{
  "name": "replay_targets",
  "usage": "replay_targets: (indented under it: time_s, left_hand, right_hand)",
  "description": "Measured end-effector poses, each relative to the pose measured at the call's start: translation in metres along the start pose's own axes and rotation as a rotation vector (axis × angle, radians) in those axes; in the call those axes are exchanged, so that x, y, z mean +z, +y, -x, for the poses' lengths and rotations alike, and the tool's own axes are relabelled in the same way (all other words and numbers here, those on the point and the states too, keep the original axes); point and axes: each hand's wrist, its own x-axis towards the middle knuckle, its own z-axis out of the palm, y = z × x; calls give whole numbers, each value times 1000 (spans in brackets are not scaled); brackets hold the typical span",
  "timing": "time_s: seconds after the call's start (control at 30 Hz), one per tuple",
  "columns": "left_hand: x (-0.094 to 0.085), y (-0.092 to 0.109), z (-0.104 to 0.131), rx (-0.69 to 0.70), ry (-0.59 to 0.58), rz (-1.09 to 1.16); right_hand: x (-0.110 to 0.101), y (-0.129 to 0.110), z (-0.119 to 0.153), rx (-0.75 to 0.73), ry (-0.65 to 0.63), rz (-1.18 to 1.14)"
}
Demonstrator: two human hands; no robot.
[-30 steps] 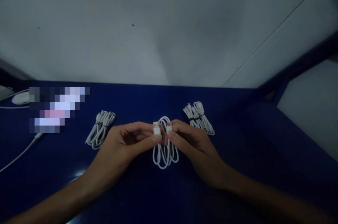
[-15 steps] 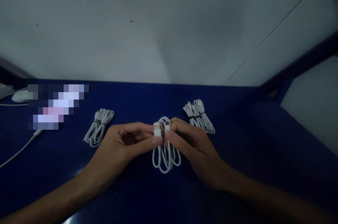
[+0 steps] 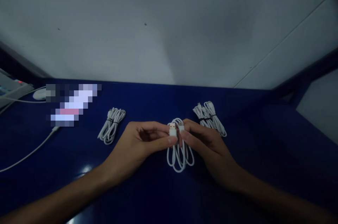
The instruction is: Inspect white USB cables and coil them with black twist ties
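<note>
A coiled white cable point(image 3: 179, 160) hangs in loops between both hands, above the blue table point(image 3: 148, 196). My left hand point(image 3: 150, 138) pinches it from the left, thumb just under the USB plug point(image 3: 172, 129). From the right, my right hand point(image 3: 203, 139) grips the same coil, its thumb beside the smaller plug point(image 3: 181, 127). Both plugs point away from me, side by side. To the left lies a tied white cable bundle point(image 3: 112, 125). More tied white cables point(image 3: 210, 118) lie together beyond my right hand.
A blurred bright object point(image 3: 76, 104) with a white cord point(image 3: 34, 152) lies at the left. Behind it are a white rounded item point(image 3: 39, 94) and a white box with a red light point(image 3: 13, 88). A grey panel point(image 3: 158, 51) stands along the table's back edge.
The whole view has shifted, so the table items and both hands appear farther right. Both hands keep their grip on the coiled cable, with little change in their pose.
</note>
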Motion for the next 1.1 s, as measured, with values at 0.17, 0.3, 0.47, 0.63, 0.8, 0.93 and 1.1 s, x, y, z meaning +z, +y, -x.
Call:
replay_targets:
  time_s: [0.17,0.3,0.47,0.63,0.8,0.93,1.1]
  left_hand:
    - [2,-2,0,32,11,14]
    - [4,-5,2,49,44,-10]
    - [1,-7,3,-2,55,-14]
    - [-4,-9,1,-48,37,9]
    - [-3,-7,-1,-46,78,-2]
    - [-3,-5,-3,-51,124,-43]
    - [-6,-7,-2,-59,104,-56]
  right_hand:
    - [0,1,0,5,3,-24]
    - [0,-3,-1,-31,1,-6]
    - [-1,-2,-1,-62,-20,17]
    - [-1,0,-1,-33,-19,13]
    - [-1,-2,-1,6,-18,24]
    - [-1,-4,-1,19,-15,32]
    - [-2,-2,-1,-2,8,51]
